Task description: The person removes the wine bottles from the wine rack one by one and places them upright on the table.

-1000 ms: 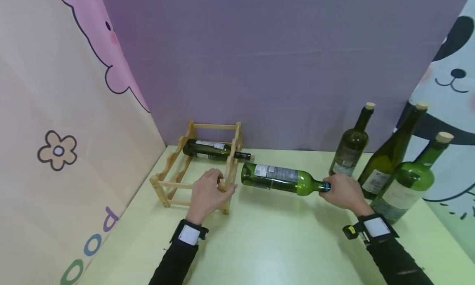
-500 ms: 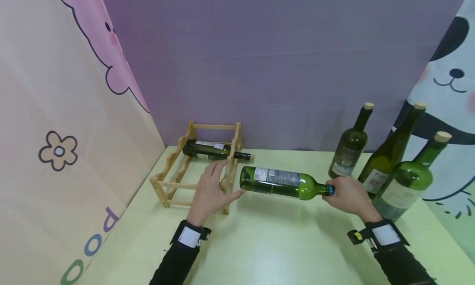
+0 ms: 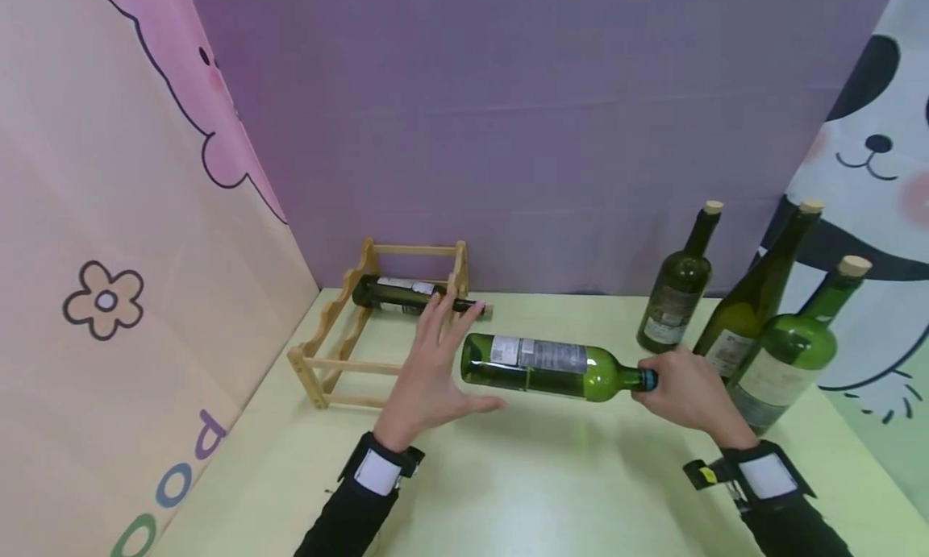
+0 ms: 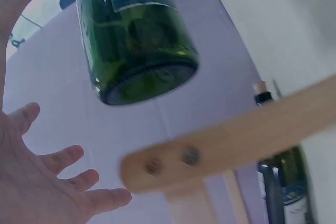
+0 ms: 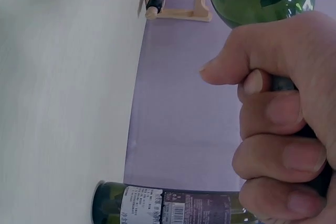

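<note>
My right hand [image 3: 685, 392] grips a green wine bottle [image 3: 540, 369] by its neck. The bottle lies level in the air, its base pointing left and its label showing. In the right wrist view the fingers [image 5: 283, 158] curl round the dark neck. My left hand [image 3: 431, 372] is spread, thumb apart from the fingers, close to the bottle's base. It overlaps the front of the wooden wine rack [image 3: 352, 366] in the head view. In the left wrist view the bottle base [image 4: 149, 82] hangs above the open palm. A dark corked bottle [image 3: 395, 292] lies in the rack's back slot.
Three corked bottles stand at the right: a dark one [image 3: 676, 291], a tall slim one [image 3: 758, 291] and a light green one [image 3: 787, 355]. The pale tabletop [image 3: 537, 492] meets a purple backdrop [image 3: 493, 138] behind and a printed cloth wall [image 3: 145, 259] at left.
My left hand has let go of the rack's front, spread its fingers and moved up and right toward the bottle's base. The held bottle has dropped slightly in view.
</note>
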### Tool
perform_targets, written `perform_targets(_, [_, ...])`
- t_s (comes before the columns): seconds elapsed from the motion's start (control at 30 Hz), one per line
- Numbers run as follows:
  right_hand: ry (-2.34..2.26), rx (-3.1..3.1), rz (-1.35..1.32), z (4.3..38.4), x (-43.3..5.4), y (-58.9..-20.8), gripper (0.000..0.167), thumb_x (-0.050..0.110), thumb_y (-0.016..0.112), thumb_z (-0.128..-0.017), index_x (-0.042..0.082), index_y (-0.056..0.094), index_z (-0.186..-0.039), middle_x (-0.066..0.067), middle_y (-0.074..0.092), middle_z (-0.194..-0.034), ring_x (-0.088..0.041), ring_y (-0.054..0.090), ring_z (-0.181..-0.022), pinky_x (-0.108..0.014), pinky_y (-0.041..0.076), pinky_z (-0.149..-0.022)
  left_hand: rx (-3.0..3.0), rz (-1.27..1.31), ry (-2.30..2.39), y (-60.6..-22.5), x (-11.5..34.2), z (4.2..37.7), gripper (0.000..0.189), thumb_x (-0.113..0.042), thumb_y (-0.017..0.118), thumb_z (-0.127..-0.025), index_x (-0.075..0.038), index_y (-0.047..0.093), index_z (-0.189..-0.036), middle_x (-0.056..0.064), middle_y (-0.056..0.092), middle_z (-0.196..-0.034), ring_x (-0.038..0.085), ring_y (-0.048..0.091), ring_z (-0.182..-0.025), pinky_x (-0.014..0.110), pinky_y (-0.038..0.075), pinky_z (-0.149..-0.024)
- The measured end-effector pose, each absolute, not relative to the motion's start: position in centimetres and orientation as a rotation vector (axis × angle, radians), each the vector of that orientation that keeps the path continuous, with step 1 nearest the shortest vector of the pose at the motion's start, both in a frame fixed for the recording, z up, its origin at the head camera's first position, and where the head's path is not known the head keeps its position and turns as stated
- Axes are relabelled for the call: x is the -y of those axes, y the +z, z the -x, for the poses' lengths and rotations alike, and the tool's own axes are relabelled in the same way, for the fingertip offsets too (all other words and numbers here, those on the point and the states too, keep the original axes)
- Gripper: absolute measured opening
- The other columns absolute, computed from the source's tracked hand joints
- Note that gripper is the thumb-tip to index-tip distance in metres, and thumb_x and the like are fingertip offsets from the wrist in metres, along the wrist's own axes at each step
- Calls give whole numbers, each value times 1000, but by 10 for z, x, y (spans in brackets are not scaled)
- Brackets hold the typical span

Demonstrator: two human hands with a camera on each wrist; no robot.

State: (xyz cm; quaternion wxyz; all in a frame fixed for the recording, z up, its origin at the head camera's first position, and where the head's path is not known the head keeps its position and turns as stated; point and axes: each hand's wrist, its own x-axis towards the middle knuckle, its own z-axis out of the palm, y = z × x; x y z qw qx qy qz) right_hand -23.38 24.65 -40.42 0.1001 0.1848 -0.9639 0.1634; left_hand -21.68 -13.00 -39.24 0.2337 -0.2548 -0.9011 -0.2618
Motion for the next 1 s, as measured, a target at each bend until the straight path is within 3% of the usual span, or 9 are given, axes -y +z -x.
perform_targets(0.27, [476, 2858, -539, 224, -244, -400, 24, 12, 79, -77, 19, 58, -67, 9, 41, -56, -9, 38, -51, -26, 30, -52, 2383, 835, -585, -376, 105, 211, 142, -72, 92, -48, -33, 20, -164, 5, 5, -174, 37, 0, -161, 65, 32, -117])
perform_targets(0.5, [459, 2855, -544, 215, -239, -395, 29, 13, 79, -76, 21, 54, -64, 10, 38, -55, -8, 35, -50, -25, 27, -52, 2342, 836, -396, -369, 87, 208, 145, -85, 84, -43, -33, 20, -163, 8, 8, -174, 38, 2, -161, 70, 14, -122])
perform_targets(0.73, [452, 2858, -574, 206, -235, -390, 32, 13, 80, -75, 23, 53, -63, 12, 37, -55, -5, 33, -50, -24, 27, -52, 2396, 855, -248, -370, 76, 205, 146, -90, 80, -41, -36, 20, -163, 10, 10, -173, 38, -3, -161, 63, 13, -125])
perform_targets(0.83, [452, 2851, -598, 202, -233, -386, 33, 13, 81, -74, 24, 51, -63, 13, 36, -54, -4, 32, -50, -23, 27, -52, 2455, 847, -184, -372, 73, 204, 146, -89, 81, -41, -37, 18, -163, 10, 16, -172, 40, 3, -160, 64, 17, -124])
perform_targets(1.0, [465, 2839, -631, 197, -230, -380, 33, 11, 79, -74, 24, 51, -62, 14, 34, -55, -3, 30, -50, -22, 26, -51, 2564, 801, -67, -371, 71, 199, 145, -85, 83, -44, -38, 16, -163, 8, 38, -163, 39, 32, -153, 61, 34, -118])
